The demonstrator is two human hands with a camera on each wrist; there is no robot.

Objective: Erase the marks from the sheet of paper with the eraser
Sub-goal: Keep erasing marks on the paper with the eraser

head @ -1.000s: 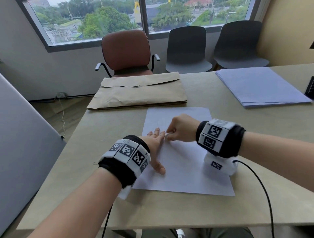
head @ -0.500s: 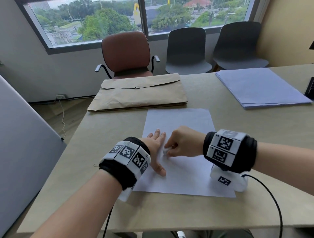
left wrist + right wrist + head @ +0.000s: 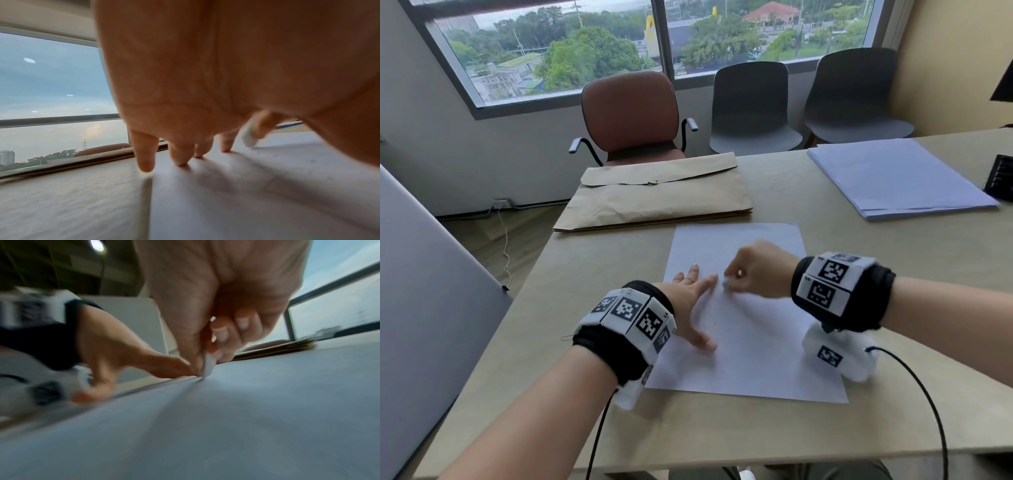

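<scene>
A white sheet of paper [image 3: 756,342] lies on the tan table in front of me. My left hand [image 3: 690,294] lies flat on the sheet's left part with straight, spread fingers [image 3: 180,155], pressing it down. Just to its right, my right hand [image 3: 753,270] pinches a small white eraser [image 3: 725,283] between thumb and curled fingers, its tip on the paper close to the left index finger. The eraser [image 3: 208,367] touches the sheet [image 3: 246,418] in the blurred right wrist view; the eraser [image 3: 248,138] also shows beyond the left fingers. Small dark specks lie on the paper near the eraser.
A brown envelope [image 3: 657,192] lies behind the sheet. A stack of pale blue paper [image 3: 897,178] sits at the far right, with a dark object [image 3: 1000,178] at the table's right edge. Chairs stand beyond the table [image 3: 722,431]. A grey panel [image 3: 421,291] stands at left.
My right hand with the eraser slid toward me and right, then back up and left beside the left index finger. The left hand has stayed flat on the sheet.
</scene>
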